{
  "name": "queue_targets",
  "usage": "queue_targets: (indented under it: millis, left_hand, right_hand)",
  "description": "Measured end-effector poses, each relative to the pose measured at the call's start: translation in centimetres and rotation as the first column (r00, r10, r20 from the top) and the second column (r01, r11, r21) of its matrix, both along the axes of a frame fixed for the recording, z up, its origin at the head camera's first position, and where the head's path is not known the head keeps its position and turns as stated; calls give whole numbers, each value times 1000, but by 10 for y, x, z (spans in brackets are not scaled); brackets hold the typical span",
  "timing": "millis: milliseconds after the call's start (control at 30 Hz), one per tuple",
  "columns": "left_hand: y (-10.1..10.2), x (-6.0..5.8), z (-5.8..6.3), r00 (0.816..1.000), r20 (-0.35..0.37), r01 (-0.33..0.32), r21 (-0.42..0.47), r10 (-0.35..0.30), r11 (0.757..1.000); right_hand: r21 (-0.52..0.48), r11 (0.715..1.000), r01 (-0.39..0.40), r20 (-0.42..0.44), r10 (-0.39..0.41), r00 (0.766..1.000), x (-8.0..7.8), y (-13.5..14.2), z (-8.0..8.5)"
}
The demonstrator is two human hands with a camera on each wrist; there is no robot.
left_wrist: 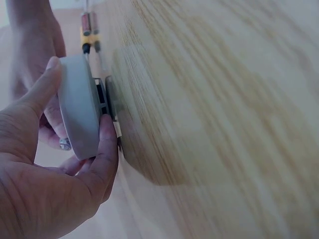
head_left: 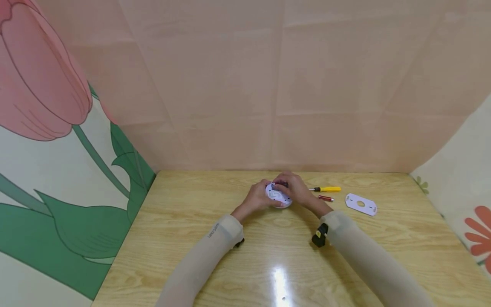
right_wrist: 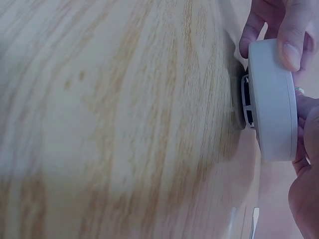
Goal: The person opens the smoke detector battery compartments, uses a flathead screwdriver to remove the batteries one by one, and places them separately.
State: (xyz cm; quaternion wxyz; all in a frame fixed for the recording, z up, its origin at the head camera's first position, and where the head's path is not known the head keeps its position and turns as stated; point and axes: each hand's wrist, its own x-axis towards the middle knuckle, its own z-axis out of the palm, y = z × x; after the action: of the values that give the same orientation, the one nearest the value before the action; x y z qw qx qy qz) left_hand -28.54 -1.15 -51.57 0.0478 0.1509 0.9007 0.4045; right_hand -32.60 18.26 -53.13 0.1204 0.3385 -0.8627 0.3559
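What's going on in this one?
A person is working on a round white device at a wooden table. The left grip holds it by its edge, printed side up, while the right grip is at that side; a small metal-ended piece shows there, though whether pinched or pressed is unclear. Off to the right lie a yellow-handled screwdriver, a small red cylinder and a white plate with a hole.

The table point(head_left: 192, 209) carries screwdriver point(head_left: 330, 189), battery point(head_left: 326, 198) and plate point(head_left: 369, 208).
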Motion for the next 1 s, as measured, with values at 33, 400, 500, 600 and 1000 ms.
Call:
queue_targets:
  millis: [33,400,500,600,1000]
  left_hand:
    - [0,0,0,1000,0,-1,0,1,1000]
    - [-1,-1,-3,1000,7,-4,22,4,1000]
    - [-1,-1,-3,1000,9,1,36,-1,999]
    - [0,0,-3,1000,13,2,37,-3,999]
    - [0,0,-3,999,36,-4,36,3,999]
  right_hand:
    - [-4,1000,1,-3,-1,1000,0,0,0]
    - [-23,1000,9,-28,-9,1000,2,5,2]
    - [-56,998,4,-10,-4,1000,2,7,2]
    - [-71,997,11,4,-11,1000,2,9,2]
    - [-114,992,62,37,-58,998,4,19,4]
